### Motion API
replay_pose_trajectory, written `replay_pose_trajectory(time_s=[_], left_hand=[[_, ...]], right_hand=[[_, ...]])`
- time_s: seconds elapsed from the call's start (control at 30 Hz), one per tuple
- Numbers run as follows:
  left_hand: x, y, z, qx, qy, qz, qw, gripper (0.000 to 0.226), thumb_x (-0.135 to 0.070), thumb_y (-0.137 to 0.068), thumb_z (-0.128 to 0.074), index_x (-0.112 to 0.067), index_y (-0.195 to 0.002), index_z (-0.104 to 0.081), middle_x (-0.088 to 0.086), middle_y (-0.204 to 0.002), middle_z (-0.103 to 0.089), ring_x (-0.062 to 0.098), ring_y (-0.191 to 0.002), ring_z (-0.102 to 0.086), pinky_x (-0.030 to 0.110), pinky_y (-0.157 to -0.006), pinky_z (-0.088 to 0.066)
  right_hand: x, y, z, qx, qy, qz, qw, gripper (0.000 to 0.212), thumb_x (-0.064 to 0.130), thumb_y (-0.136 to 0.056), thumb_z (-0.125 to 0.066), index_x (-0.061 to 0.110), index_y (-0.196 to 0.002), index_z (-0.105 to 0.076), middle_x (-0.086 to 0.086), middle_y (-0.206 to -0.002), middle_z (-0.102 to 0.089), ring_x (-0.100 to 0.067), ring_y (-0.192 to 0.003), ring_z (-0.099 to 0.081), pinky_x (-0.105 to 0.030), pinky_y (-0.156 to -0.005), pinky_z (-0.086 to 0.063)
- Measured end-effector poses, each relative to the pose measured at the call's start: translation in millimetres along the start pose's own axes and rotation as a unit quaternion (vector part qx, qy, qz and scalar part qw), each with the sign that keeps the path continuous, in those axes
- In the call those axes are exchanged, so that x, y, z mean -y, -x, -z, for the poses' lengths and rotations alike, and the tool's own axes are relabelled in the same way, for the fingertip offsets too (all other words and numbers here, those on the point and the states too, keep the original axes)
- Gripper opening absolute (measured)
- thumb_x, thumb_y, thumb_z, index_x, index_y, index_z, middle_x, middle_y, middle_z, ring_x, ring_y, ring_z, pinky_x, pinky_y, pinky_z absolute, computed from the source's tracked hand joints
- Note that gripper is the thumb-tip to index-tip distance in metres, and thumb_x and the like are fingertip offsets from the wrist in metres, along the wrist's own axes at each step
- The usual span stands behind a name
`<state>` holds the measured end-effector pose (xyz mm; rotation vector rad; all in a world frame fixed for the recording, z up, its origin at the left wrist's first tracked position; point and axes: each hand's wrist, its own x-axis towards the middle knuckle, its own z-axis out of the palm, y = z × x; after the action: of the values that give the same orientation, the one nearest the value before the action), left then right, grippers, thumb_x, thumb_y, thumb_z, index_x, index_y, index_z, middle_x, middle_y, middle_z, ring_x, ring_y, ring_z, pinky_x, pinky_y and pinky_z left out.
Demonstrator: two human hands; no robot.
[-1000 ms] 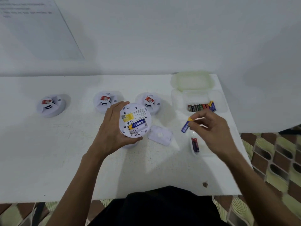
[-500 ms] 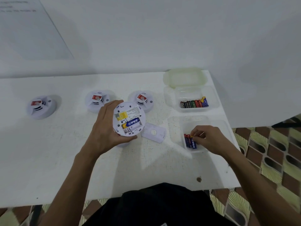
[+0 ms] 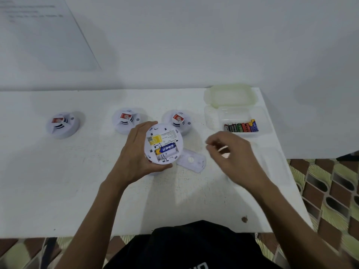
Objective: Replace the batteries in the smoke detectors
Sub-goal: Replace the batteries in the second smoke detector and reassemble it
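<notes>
My left hand (image 3: 134, 154) grips the upturned smoke detector (image 3: 163, 146) while my blurred right hand (image 3: 231, 158) hovers beside it, seemingly empty.

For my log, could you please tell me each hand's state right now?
Left hand: grips the opened smoke detector.
Right hand: curled, blurred; cannot tell.

Black garment (image 3: 194, 247), white lettering (image 3: 196, 266), bare forearms (image 3: 93, 210)

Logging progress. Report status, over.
Left hand grips upturned detector. Right hand blurred, grip unclear. One blue battery seated, second slot empty. Cover loose beside detector.
</notes>
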<state>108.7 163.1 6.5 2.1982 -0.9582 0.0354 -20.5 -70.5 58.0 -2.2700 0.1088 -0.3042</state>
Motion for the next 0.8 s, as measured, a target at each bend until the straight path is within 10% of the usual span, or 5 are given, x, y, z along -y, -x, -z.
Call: replay_pose_trajectory(time_s=[0.5,0.63,0.8], left_hand=[[-18.2,-0.3,11.0,0.058,0.131,0.051,0.988,0.060,-0.095,-0.054,-0.040,-0.085,-0.108,-0.016,-0.064,-0.116,-0.021,-0.036,-0.109,-0.023,0.004,-0.100,-0.019],[-23.6,4.3,7.2,0.031,0.117,0.041,0.992,0.081,-0.089,-0.063,-0.043,-0.039,-0.126,-0.033,-0.014,-0.131,-0.036,-0.029,-0.115,-0.023,-0.002,-0.100,-0.017],[-27.5,1.6,11.6,0.029,0.084,-0.006,0.996,0.084,-0.081,-0.068,-0.049,-0.024,-0.128,-0.031,-0.004,-0.125,-0.047,-0.005,-0.113,-0.032,0.011,-0.103,-0.027]], right_hand=[[31.9,-64.9,-56.3,0.185,0.209,0.343,0.897,0.007,0.021,-0.087,-0.059,0.025,-0.091,-0.064,-0.002,-0.086,-0.047,-0.018,-0.074,-0.036,-0.036,-0.064,-0.038],[36.8,-70.7,-52.7,0.229,0.232,0.376,0.867,0.014,0.029,-0.084,-0.047,0.028,-0.090,-0.060,-0.002,-0.084,-0.047,-0.016,-0.069,-0.033,-0.032,-0.057,-0.035],[40.5,-78.1,-53.3,0.264,0.224,0.373,0.861,0.011,0.024,-0.081,-0.059,0.025,-0.091,-0.061,0.001,-0.085,-0.039,-0.018,-0.067,-0.037,-0.040,-0.054,-0.046]])
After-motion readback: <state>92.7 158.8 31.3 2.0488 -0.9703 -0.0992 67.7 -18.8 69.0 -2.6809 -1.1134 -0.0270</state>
